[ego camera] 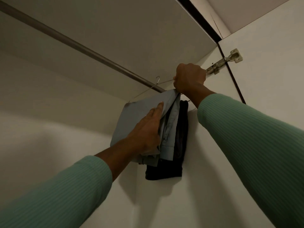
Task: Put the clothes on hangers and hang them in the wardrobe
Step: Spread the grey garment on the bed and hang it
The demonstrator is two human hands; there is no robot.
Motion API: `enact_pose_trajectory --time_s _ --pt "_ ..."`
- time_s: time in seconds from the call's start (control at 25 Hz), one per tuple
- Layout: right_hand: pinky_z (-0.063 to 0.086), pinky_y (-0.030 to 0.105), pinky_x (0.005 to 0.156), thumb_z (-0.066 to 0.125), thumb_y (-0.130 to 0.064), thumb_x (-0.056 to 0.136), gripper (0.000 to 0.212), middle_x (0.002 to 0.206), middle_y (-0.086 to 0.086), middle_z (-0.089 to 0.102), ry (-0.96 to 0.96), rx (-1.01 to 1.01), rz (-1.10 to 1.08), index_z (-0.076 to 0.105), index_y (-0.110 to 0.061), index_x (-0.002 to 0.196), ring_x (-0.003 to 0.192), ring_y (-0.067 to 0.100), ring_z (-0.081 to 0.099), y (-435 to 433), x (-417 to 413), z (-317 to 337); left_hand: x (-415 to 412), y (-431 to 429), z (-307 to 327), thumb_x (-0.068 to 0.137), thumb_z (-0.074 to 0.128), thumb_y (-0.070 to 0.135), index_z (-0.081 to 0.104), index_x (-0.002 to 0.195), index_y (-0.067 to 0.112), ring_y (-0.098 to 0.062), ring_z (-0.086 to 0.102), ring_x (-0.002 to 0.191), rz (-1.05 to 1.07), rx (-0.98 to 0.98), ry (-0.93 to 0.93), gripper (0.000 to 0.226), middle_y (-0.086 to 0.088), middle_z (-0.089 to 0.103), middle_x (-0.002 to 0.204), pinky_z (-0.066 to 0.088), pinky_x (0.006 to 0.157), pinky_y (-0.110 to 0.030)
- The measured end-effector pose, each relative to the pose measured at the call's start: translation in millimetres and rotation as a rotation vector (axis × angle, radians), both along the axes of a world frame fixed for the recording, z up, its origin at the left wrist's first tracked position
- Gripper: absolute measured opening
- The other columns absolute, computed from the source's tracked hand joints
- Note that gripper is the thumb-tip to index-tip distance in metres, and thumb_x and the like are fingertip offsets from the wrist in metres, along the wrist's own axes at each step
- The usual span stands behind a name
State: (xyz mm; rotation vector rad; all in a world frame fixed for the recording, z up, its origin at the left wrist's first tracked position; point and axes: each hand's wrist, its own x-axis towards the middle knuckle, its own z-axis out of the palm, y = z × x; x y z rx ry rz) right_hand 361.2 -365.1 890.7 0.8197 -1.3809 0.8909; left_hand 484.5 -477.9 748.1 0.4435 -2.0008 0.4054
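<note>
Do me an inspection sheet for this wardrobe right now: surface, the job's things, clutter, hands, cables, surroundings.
Surface: no table in view; pale wardrobe back wall.
Job's things: grey garment draped on a wire hanger, whose hook is apart from the rail; dark garment hangs behind it, by the side wall.
Clutter: nothing seen.
Hands: right hand grips the hanger's wire; left hand lies with straight fingers on the grey garment.
Cables: nothing seen.
Surroundings: top panel above the rail; door hinge at upper right.
</note>
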Motion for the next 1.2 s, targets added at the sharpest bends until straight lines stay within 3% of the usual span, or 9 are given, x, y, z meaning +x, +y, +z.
enact_pose_trajectory --time_s 0.2,0.36,0.48,0.6,0.76,0.88,1.04,1.2 --pt "0.040 0.037 0.074 0.067 -0.022 0.097 0.022 0.116 0.013 0.069 0.058 0.016 -0.046 0.067 -0.012 0.116 0.109 0.036 0.066 -42 -7 7 -12 -36 4 0.092 0.063 -0.008 -0.008 0.164 0.018 -0.030 0.034 0.150 -0.039 0.029 -0.009 0.104 -0.013 0.027 0.167 0.027 0.121 -0.030" --pt "0.040 0.037 0.073 0.066 -0.025 0.097 0.021 0.110 0.013 0.069 0.081 0.045 -0.075 0.066 -0.011 0.113 0.102 0.035 0.067 -49 -16 -2 -24 -54 -16 0.090 0.064 -0.008 -0.006 0.165 0.023 -0.032 0.042 0.145 -0.065 0.025 0.036 0.107 -0.013 0.034 0.165 0.033 0.122 -0.039" --pt "0.042 0.037 0.074 0.065 -0.031 0.098 0.028 0.114 0.014 0.066 0.062 0.088 -0.066 0.063 -0.009 0.117 0.104 0.035 0.066 -41 -17 -12 -29 -58 -27 0.087 0.070 -0.007 -0.005 0.165 0.020 -0.029 0.037 0.149 -0.106 0.019 0.055 0.111 -0.011 0.028 0.167 0.031 0.124 -0.040" --pt "0.043 0.042 0.082 0.058 -0.038 0.099 0.045 0.133 0.016 0.051 0.082 0.096 -0.056 0.050 -0.012 0.135 0.113 0.035 0.059 -36 -15 -35 -29 -55 -39 0.092 0.065 -0.002 -0.004 0.165 0.018 -0.024 0.025 0.155 -0.177 0.072 0.016 0.103 -0.008 0.017 0.171 0.025 0.127 -0.040" --pt "0.040 0.049 0.096 0.049 -0.040 0.100 0.055 0.143 0.014 0.042 0.203 0.041 0.004 0.035 -0.018 0.149 0.122 0.034 0.049 -14 -28 -88 -24 -32 -63 0.101 0.059 0.022 0.001 0.165 0.020 -0.016 0.012 0.158 -0.264 0.127 0.071 0.086 0.000 0.010 0.173 0.012 0.129 -0.034" --pt "0.043 0.050 0.095 0.051 -0.044 0.099 0.057 0.141 0.014 0.045 0.214 0.119 0.021 0.037 -0.019 0.148 0.121 0.033 0.051 20 -41 -141 -17 -12 -82 0.094 0.048 0.053 0.009 0.165 0.022 -0.018 0.011 0.159 -0.277 0.081 0.173 0.087 -0.004 0.011 0.173 0.016 0.129 -0.047" --pt "0.044 0.050 0.093 0.056 -0.040 0.098 0.057 0.141 0.014 0.045 0.115 0.204 -0.010 0.039 -0.018 0.148 0.119 0.035 0.053 88 -59 -215 -22 34 -121 0.093 0.052 0.047 0.032 0.159 0.019 -0.030 0.012 0.159 -0.286 -0.034 0.302 0.074 -0.013 0.016 0.171 0.021 0.123 -0.065" --pt "0.045 0.048 0.091 0.058 -0.037 0.097 0.054 0.139 0.011 0.046 0.012 0.255 -0.015 0.043 -0.019 0.146 0.118 0.035 0.053 171 -63 -287 -45 106 -169 0.092 0.063 0.035 0.054 0.139 0.020 -0.029 0.016 0.159 -0.510 -0.021 0.320 0.050 -0.009 0.024 0.169 0.031 0.119 -0.064"
